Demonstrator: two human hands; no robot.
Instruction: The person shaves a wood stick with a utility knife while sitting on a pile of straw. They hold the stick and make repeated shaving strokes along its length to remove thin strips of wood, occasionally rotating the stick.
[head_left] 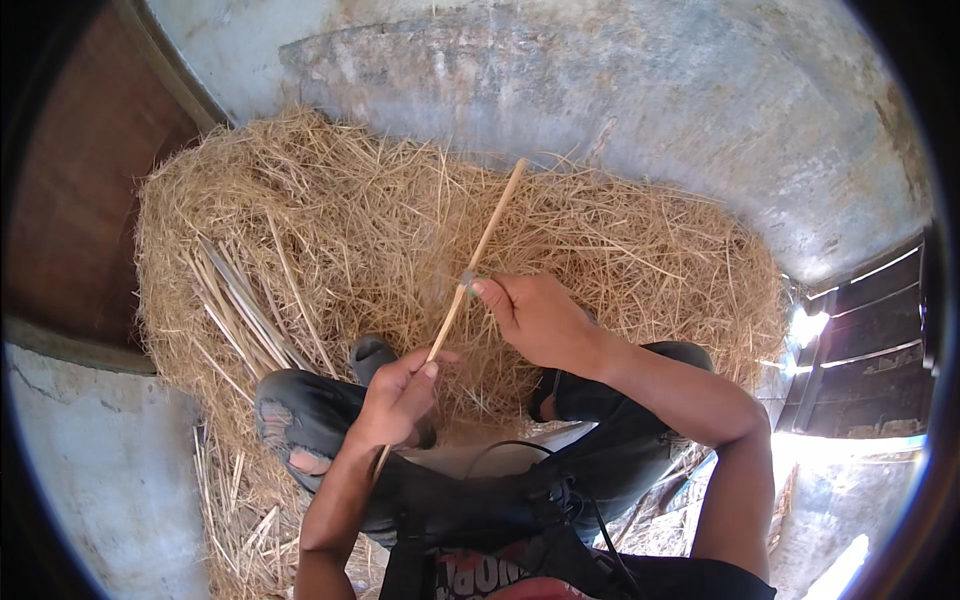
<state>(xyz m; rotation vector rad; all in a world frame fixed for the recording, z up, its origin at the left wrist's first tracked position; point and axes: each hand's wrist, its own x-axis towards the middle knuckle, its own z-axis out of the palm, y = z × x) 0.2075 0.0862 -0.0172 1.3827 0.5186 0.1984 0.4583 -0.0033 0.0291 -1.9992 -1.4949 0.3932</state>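
A long, thin, pale wooden stick (497, 213) slants across the middle, its far end up over the straw and its near end down by my left forearm. My left hand (398, 396) is closed around its lower part, with the thumb lying along it. Farther up, my right hand (537, 318) pinches a small grey-green piece (467, 279) against the stick. Too little of that piece shows to tell its kind. My right thumb points left along the stick, and the other fingers are curled and partly hidden.
I sit cross-legged on a thick bed of straw (600, 230). Several split sticks (240, 305) lie in a bundle to the left, near my knee. A bluish-grey wall (650, 90) curves behind. Dark slatted boards (865, 340) stand at the right, and a brown panel (90, 190) at the left.
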